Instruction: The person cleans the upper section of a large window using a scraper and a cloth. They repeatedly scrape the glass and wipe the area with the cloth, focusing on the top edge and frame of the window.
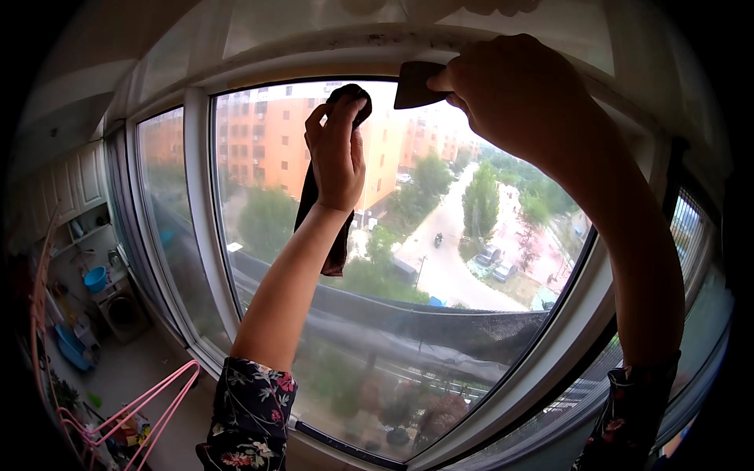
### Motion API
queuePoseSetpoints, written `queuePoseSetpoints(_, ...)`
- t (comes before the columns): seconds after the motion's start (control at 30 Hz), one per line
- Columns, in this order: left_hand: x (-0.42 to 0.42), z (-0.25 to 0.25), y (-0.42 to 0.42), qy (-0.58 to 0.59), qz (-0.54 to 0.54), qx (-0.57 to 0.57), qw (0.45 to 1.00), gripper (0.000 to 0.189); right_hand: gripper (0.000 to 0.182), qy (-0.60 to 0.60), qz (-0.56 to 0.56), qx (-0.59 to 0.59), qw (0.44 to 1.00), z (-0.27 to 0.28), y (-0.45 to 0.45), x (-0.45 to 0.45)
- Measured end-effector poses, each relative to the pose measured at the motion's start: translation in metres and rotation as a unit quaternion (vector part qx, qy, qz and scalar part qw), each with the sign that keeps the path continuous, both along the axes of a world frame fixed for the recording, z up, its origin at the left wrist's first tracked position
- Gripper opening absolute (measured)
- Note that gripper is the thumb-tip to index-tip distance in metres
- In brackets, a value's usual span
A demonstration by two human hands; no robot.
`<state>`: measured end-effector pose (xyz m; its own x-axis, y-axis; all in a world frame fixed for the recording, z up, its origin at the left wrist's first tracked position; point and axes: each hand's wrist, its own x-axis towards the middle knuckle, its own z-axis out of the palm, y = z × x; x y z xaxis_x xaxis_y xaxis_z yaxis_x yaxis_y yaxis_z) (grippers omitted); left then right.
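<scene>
My left hand (339, 153) is raised before the window pane (377, 329), its fingers closed on a dark cloth (337, 250). Part of the cloth is bunched at the fingertips, and the rest hangs down behind the wrist. Up at the top of the window frame (306, 72), my right hand (500, 79) pinches a flat dark scraper-like blade (417, 85) between thumb and fingers. The blade overlaps the upper edge of the pane; whether it touches the glass I cannot tell. Both forearms reach upward from dark floral sleeves.
Pink hangers (171, 382) hang at the lower left. Beyond them stand a washing machine (122, 312), a blue basin (95, 279) and white cabinets (91, 182). A white frame post (206, 206) divides the windows. Buildings, trees and a road lie outside.
</scene>
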<state>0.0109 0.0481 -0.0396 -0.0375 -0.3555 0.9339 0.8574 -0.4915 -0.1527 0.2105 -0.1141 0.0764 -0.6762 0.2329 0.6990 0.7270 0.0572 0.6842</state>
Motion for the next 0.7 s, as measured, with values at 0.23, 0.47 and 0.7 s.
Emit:
queuePoseSetpoints(0.23,-0.001,-0.002,0.002,0.001,0.019,-0.005,1.000,0.040,0.022,-0.027,-0.037,0.018,0.999,0.003,-0.001,0.020)
queuePoseSetpoints(0.47,0.000,0.001,0.000,-0.008,0.004,-0.006,1.000,0.039,0.022,-0.023,-0.070,-0.003,0.997,0.003,0.007,0.015)
queuePoseSetpoints(0.7,-0.004,-0.002,-0.002,0.003,0.032,-0.005,0.999,0.037,0.019,0.000,-0.022,-0.004,1.000,0.001,-0.008,0.018)
